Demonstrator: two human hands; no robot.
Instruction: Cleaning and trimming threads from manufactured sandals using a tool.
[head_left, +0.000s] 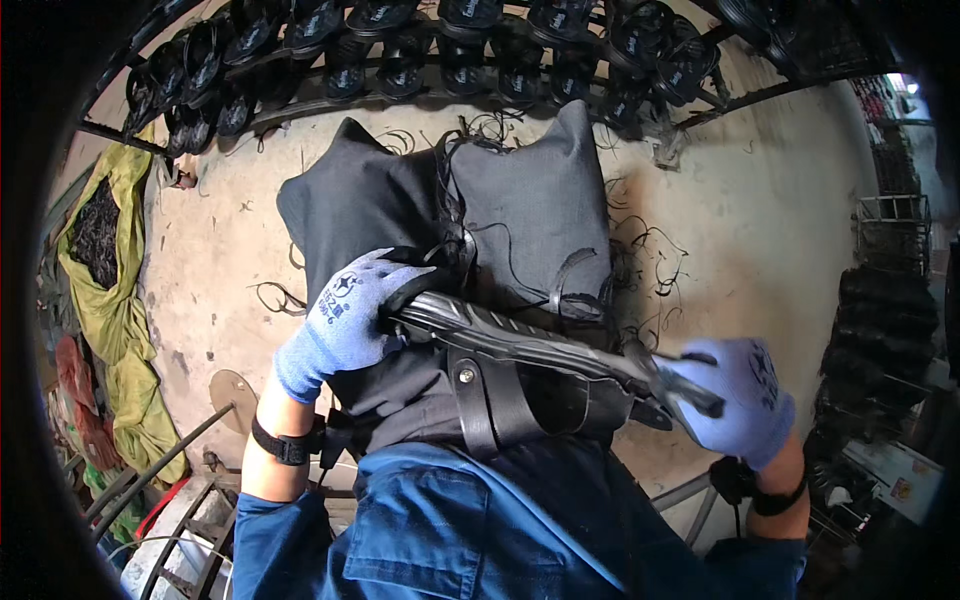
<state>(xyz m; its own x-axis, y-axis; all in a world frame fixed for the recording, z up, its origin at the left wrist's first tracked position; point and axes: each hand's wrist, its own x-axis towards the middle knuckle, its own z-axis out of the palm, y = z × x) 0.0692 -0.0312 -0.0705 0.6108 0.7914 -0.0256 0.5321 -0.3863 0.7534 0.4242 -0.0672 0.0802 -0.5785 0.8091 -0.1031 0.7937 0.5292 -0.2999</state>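
Observation:
My left hand (340, 325), in a blue-grey knit glove with a dark palm, is closed around one end of a black sandal (515, 345). The sandal lies crosswise above my lap, its ridged sole edge showing. At its right end my right hand (738, 400), gloved alike, is closed with its fingers curled round a dark, slim piece (695, 388). Whether that piece is a tool or part of the sandal I cannot make out. Dark cloth (540, 200) covers my legs, and a black leather strap (470, 400) with a metal stud lies below the sandal.
Black sandals (465, 80) hang in rows on a curved metal rack ahead. Thin black rubber trimmings (650, 265) are strewn over the floor and my lap. To the left, a yellow-green sack (120, 260) holds dark scraps, near a metal frame (180, 455). Dark stacked goods (880, 320) stand right.

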